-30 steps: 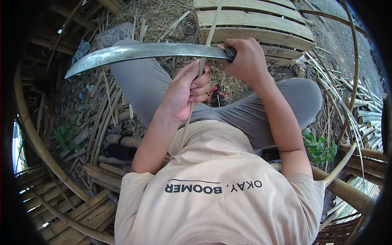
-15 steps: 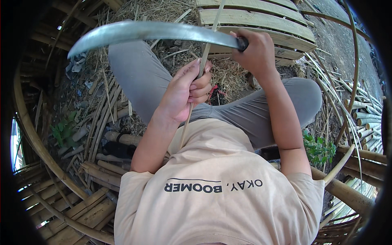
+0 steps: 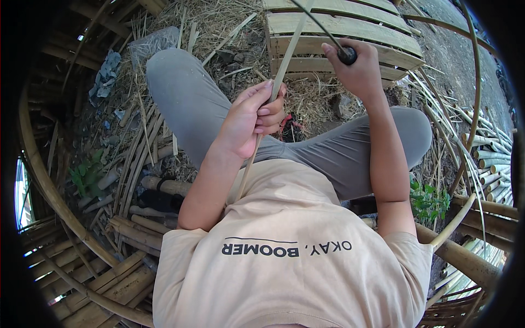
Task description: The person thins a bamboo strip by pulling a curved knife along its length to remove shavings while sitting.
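Observation:
My left hand [image 3: 256,116] is closed round a long, thin bamboo strip [image 3: 291,49] above my lap. The strip slants from my shirt, up through the fist and on over the slatted wooden crate. To its right, my right hand [image 3: 358,68] grips the black handle of a machete [image 3: 318,23]. Its blade shows almost edge-on, pointing up and left toward the strip's far end, and its tip is cut off at the top of the picture. Whether blade and strip touch, I cannot tell.
Ahead of my knees sits the slatted wooden crate [image 3: 342,27]. Bamboo shavings [image 3: 219,22] litter the ground. Cut bamboo poles [image 3: 495,164] are stacked at the far right, with more bamboo pieces [image 3: 134,235] at my left. A bent bamboo frame [image 3: 46,169] curves along the left side.
The machete has swung from lying level across the strip to pointing up and away, edge-on. My right hand has shifted slightly right; my left hand keeps its grip, and the strip tilts a little more.

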Motion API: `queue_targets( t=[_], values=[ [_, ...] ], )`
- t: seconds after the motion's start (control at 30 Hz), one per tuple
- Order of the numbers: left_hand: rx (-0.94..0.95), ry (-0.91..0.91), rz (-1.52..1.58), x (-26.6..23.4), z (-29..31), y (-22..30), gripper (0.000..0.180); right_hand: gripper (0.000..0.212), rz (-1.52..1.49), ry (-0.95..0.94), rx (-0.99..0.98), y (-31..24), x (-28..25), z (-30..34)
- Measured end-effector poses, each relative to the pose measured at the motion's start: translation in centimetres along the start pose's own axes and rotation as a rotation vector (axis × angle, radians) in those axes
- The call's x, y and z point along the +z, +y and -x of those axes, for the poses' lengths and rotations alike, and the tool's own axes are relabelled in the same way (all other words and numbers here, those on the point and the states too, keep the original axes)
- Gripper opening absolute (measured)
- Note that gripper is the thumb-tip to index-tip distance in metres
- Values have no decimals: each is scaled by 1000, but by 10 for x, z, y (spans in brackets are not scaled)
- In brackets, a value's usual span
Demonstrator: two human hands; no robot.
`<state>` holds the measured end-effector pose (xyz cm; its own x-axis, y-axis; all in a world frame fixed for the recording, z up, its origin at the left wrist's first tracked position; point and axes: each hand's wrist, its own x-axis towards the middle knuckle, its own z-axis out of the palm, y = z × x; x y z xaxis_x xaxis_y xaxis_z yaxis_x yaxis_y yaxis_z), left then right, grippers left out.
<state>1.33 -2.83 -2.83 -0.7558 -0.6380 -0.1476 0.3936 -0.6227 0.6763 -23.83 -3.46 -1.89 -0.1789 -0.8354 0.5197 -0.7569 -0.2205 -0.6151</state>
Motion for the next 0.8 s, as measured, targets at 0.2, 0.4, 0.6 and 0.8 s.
queue_targets(
  t=[0.2,0.4,0.6,0.8],
  values=[
    [41,51,-29,-3,0,3,22,23,122,-196,-57,-28,19,19],
    [74,102,-114,4,3,-1,25,18,281,-153,-99,-39,25,19],
    [104,100,-138,7,6,0,26,16,310,-81,-139,-40,27,13],
    [83,108,-137,9,9,1,24,19,304,106,-150,-3,22,-5]
  ],
)
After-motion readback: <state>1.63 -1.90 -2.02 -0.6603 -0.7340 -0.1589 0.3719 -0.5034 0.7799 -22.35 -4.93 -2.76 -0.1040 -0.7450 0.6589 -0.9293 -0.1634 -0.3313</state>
